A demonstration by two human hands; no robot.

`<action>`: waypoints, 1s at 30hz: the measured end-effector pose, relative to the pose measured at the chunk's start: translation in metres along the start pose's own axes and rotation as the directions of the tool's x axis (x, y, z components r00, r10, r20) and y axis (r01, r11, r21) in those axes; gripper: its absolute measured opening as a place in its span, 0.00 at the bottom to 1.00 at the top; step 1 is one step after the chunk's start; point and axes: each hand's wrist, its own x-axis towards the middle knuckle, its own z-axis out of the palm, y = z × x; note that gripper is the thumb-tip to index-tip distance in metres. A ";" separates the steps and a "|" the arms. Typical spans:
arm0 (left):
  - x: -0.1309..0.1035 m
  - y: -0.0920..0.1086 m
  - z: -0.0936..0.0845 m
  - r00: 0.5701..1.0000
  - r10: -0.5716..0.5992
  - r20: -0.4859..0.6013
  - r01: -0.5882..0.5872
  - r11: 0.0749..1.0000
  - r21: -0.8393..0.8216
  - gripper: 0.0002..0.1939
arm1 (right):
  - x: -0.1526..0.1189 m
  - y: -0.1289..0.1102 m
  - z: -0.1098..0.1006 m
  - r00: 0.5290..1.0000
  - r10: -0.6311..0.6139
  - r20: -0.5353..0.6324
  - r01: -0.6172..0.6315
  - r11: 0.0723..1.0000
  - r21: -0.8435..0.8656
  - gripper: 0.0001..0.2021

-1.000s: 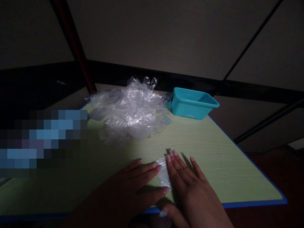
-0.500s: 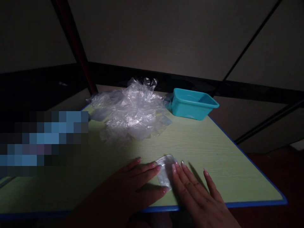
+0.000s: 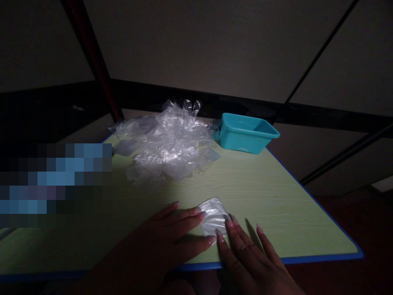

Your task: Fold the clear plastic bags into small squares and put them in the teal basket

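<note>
A small folded piece of clear plastic film (image 3: 214, 216), roughly square, lies flat near the table's front edge. My left hand (image 3: 175, 235) has its fingers stretched out, with the fingertips and thumb resting on the film's left side. From the right, my right hand (image 3: 250, 252) lies with fingers spread, its fingertips touching the film's right and lower right edge. Both palms face down. Beyond my hands is a loose heap of crumpled clear plastic bags or film (image 3: 172, 143).
An aqua plastic basin (image 3: 245, 137) stands at the back right, close to the heap. The light green table (image 3: 260, 192) has a blue edge, with a wall panel (image 3: 199, 45) behind it. A pixelated patch covers the left side.
My right hand has slid down and slightly right across the film, showing more of it. The left hand keeps nearly the same place. The whole view has shifted a little.
</note>
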 end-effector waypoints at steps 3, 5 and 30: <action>0.000 0.001 0.001 1.000 -0.003 -0.023 0.002 1.000 -0.006 0.26 | 0.007 0.012 -0.010 0.994 -0.112 0.019 0.111 0.994 0.021 0.22; -0.001 0.001 0.001 1.000 -0.014 -0.020 0.013 1.000 -0.010 0.26 | 0.011 0.019 -0.017 0.970 -0.228 0.083 0.231 0.972 -0.031 0.24; 0.054 0.010 -0.021 0.977 -0.086 0.194 0.130 0.965 -0.228 0.31 | 0.006 0.016 0.022 0.966 -0.257 -0.024 0.253 0.962 -0.103 0.19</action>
